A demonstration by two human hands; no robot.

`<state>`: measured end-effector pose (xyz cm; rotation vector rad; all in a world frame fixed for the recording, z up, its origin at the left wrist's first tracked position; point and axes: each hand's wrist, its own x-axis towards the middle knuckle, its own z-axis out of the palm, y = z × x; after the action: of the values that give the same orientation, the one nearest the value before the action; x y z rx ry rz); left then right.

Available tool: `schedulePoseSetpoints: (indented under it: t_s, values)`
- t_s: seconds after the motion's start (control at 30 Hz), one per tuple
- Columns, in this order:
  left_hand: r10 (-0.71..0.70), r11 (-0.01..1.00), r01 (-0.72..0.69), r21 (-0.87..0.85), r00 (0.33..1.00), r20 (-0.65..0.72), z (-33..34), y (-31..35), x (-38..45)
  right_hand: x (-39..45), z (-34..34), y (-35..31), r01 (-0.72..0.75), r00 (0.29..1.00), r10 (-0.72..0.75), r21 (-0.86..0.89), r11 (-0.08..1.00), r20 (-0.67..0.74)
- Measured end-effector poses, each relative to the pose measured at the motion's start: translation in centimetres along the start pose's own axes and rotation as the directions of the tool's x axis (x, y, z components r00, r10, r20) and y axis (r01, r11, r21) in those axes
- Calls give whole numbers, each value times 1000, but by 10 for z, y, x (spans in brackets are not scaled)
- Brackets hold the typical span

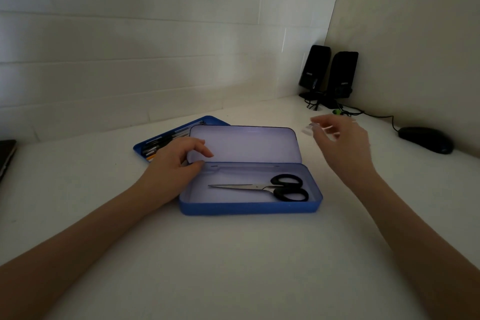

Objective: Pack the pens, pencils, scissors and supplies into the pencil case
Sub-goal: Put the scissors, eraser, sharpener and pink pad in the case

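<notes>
A blue pencil case [249, 205] is lying open at the frame's center, its lid [245, 144] tilting back. Black-handled scissors [270, 187] are lying flat inside, blades closed and pointing left. Pens and pencils [158, 144] are sitting in a blue tray [207, 120], behind the case at center left.

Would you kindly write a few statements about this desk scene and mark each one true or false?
1. The scissors lie inside the open case. True.
2. The case lid is closed. False: it is open, folded back.
3. The pens are already in the case with the scissors. False: they lie in a blue tray behind the case.
4. The left hand rests at the case's left end. True.
5. The right hand holds the scissors. False: it is raised above the desk, blurred, apart from them.
6. Two speakers stand in the corner. True.
</notes>
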<state>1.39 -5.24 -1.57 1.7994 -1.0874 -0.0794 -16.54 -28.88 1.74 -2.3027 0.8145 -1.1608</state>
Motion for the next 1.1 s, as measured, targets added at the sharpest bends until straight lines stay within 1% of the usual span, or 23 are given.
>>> schedulePoseSetpoints:
  t_s: [0.03,0.07,0.13,0.2,0.23,0.3,0.37,0.43,0.5,0.57,0.67,0.73,0.77,0.83,0.9,0.93,0.97,1.0,1.07,1.1]
  values:
    - [4,1000,-4,-2,1000,-1,0,0,0,5,1,14,-27,1000,26,-104,994,-3]
    - [10,1000,-10,-2,1000,1,0,0,0,8,1,27,-71,996,79,-208,976,28]
    - [20,1000,-20,8,1000,3,1,1,0,14,-1,45,-181,965,239,-376,909,112]
    - [27,999,-27,25,1000,2,1,2,0,19,-2,60,-223,915,350,-472,853,199]
    - [30,999,-30,32,1000,2,1,2,0,20,-2,65,-207,903,362,-505,838,232]
    - [35,999,-35,35,999,1,1,2,0,21,0,71,-174,919,323,-501,848,227]
    - [33,999,-33,34,999,2,0,2,0,20,1,70,-157,952,262,-476,865,162]
    - [39,999,-39,27,999,4,0,1,0,18,3,68,-124,969,214,-514,849,120]
    - [42,999,-42,27,999,5,0,0,0,15,4,64,-80,979,167,-541,837,114]
    - [41,999,-41,33,999,7,-1,0,1,13,3,58,-15,993,76,-538,843,91]
    - [45,998,-46,34,999,13,0,0,1,11,0,41,85,995,-98,-492,867,-1]
    - [37,999,-38,28,999,12,0,0,1,5,0,20,194,972,-232,-408,892,-44]
    - [30,999,-30,21,1000,8,0,0,1,-1,2,7,274,945,-320,-363,891,-72]
    - [12,1000,-13,12,1000,2,0,1,0,-13,3,-23,425,851,-498,-337,840,-168]
    - [-2,1000,2,8,1000,-1,0,1,0,-25,3,-49,532,756,-608,-314,786,-243]
    - [-7,1000,7,2,1000,-1,0,2,0,-30,4,-60,579,729,-637,-273,769,-250]
    - [-12,1000,12,-2,1000,-1,0,2,0,-36,5,-69,622,722,-654,-204,756,-226]
    - [-12,1000,12,-1,1000,-1,0,2,0,-41,7,-76,656,730,-664,-107,747,-162]
    - [-26,1000,26,-2,1000,6,0,1,1,-49,14,-83,676,732,-681,107,729,23]
    - [-47,999,47,-25,999,10,0,1,2,-53,18,-84,670,719,-688,164,724,100]
